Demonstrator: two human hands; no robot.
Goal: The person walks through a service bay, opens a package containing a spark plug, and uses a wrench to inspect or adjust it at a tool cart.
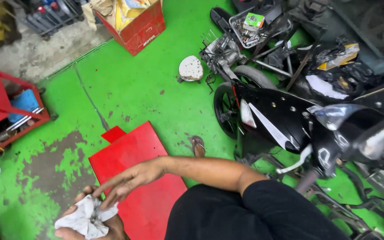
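A motorcycle repair workshop is shown. A black motorcycle [290, 120] is parked at the right of the frame, with a stripped-down one [241, 40] seen behind it at the upper centre — a red tool cart [5, 111] is placed at the left edge, on a worn green-painted floor [134, 84].

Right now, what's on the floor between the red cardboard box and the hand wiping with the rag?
In the head view, mostly bare green floor lies between the red box and the right hand on the rag, then a flat red panel.

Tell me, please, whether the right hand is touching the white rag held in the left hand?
Touching. The head view shows the right hand laying its fingertips on the crumpled white rag, which the left hand cups from below, with no gap visible.
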